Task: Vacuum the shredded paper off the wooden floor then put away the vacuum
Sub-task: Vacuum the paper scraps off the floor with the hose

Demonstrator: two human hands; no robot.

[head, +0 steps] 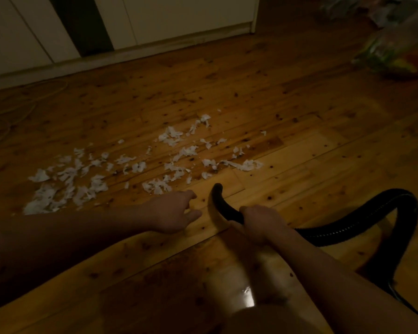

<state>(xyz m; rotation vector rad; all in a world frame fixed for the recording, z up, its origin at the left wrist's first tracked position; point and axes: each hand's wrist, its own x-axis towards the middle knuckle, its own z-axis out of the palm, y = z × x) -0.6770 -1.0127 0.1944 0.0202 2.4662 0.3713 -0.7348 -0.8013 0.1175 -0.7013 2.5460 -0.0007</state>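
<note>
Shredded paper (170,137) lies scattered over the wooden floor (299,131), centre-left of frame. The right grip (258,222) clasps the black vacuum hose (223,203) just below the scraps, while the left grip (176,213) is slack beside it and holds nothing. Vacuuming looks barely begun, so next the nozzle should go up and left into the scraps.

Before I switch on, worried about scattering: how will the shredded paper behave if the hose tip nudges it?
The shredded paper looks thin and torn small, so probably very light and floppy. The scraps lie loose on the glossy wooden floor, so a nudge from the hose would likely slide and scatter them.
</note>
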